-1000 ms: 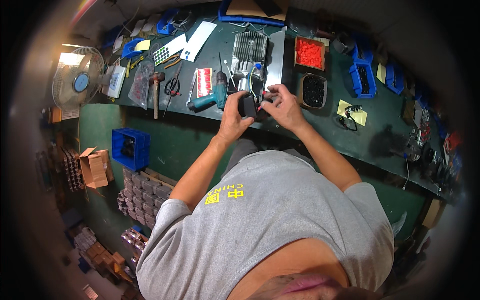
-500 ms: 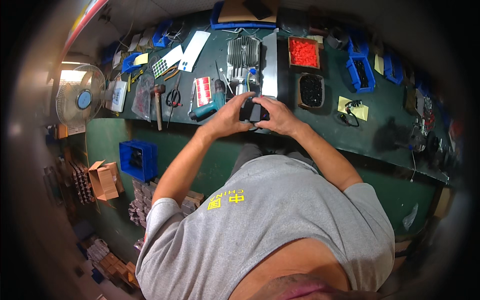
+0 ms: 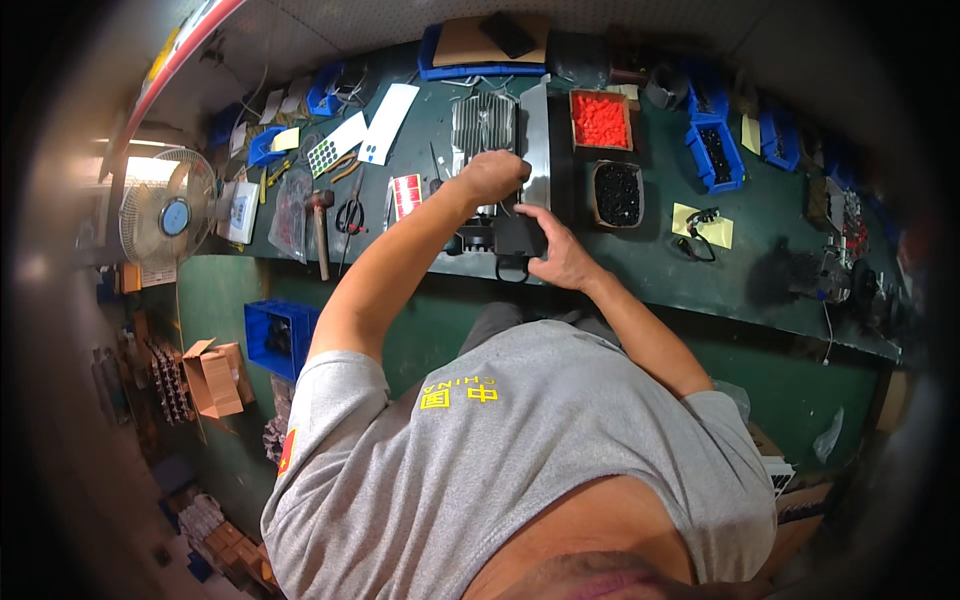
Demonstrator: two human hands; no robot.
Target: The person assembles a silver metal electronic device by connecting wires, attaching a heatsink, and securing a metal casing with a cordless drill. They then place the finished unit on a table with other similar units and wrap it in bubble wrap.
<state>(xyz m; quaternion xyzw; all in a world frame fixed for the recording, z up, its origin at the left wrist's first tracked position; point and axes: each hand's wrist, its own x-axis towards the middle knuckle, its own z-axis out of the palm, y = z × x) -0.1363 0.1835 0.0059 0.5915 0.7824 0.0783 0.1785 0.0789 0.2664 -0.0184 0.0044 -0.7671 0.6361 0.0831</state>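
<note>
A grey finned metal motor housing (image 3: 484,122) lies on the bench in front of me, with a black box-shaped part (image 3: 517,238) at its near end. My left hand (image 3: 492,178) is closed in a fist over the housing's near part; whatever its fingers grip is hidden. Around the right side of the black box, the thumb and fingers of my right hand (image 3: 562,256) are clasped. A bright metal strip (image 3: 536,125) runs along the housing's right side.
Left of my arm lie a hammer (image 3: 319,225), scissors (image 3: 350,216) and a red-and-white label sheet (image 3: 406,196). To the right stand boxes of red caps (image 3: 601,121) and black parts (image 3: 618,194), and a cable piece (image 3: 700,232) on yellow paper. A fan (image 3: 172,212) stands at the far left.
My left hand has moved forward from the black box to above the finned housing and closed. My right hand has shifted slightly nearer along the box. My left forearm now covers the teal power drill.
</note>
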